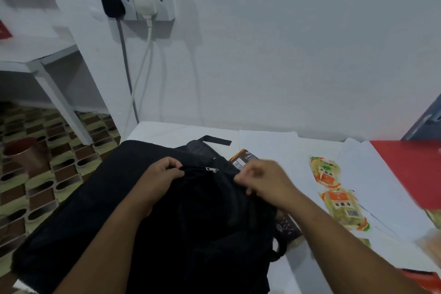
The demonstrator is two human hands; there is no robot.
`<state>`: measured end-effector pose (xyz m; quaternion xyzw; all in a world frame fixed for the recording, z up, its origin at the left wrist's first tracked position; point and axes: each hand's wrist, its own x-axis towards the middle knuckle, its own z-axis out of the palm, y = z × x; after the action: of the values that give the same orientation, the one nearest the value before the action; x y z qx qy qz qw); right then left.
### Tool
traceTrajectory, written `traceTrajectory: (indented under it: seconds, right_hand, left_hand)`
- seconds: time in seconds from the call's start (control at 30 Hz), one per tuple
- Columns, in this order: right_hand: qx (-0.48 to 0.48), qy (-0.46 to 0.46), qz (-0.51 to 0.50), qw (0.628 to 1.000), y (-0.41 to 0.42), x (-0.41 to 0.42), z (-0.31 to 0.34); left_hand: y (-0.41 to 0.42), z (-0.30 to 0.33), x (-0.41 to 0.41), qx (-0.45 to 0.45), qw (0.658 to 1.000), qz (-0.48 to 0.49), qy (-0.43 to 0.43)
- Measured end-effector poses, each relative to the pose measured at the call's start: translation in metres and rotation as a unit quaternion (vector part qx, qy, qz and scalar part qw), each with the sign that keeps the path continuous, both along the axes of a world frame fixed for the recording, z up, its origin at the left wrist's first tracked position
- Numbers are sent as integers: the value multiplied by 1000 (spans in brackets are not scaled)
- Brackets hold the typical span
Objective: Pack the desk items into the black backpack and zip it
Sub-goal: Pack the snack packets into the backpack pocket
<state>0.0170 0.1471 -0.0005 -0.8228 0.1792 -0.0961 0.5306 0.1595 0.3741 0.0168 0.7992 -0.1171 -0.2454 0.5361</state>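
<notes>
The task is judged to be at its start, since nothing is seen to have been packed. At the left of the desk (274,141) the black backpack (119,210) is laid flat, overhanging the near left edge. Its upper fabric is pinched by the left hand (160,179), fingers curled around a fold just left of the one silver zip slider (212,169). Whether the zip is open cannot be told from the dark cloth. To the right of the slider, the fabric is pinched likewise by the right hand (260,181) (slightly blurred).

Items still left out are counted as follows: one brown carton (243,158) partly hidden behind the right hand, one dark patterned item (287,228) half tucked under the bag, and two orange-and-yellow snack packets (334,188) lying end to end, well apart from the bag. Further right, one red sheet (410,169) is seen at the frame edge.

Opening, loading and zipping are all judged to remain.
</notes>
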Motion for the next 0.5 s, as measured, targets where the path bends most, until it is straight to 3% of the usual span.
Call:
traceTrajectory:
  seconds: [0.07,0.13,0.27,0.37,0.5]
  right_hand:
    - [52,-48,-146,987,-23,6,-3]
    - [-74,17,-220,972,-48,13,-21]
    - [-216,209,-174,938,-58,20,-57]
    - [-251,235,-170,923,-52,23,-64]
    - [-202,227,-186,934,-49,26,-58]
  left_hand:
    - [-2,2,-1,8,1000,3,-12]
    - [-5,3,-1,21,1000,5,-21]
    - [-7,5,0,39,999,2,-28]
    - [-5,4,2,41,999,-2,-20]
    - [-5,2,5,44,999,-11,-24]
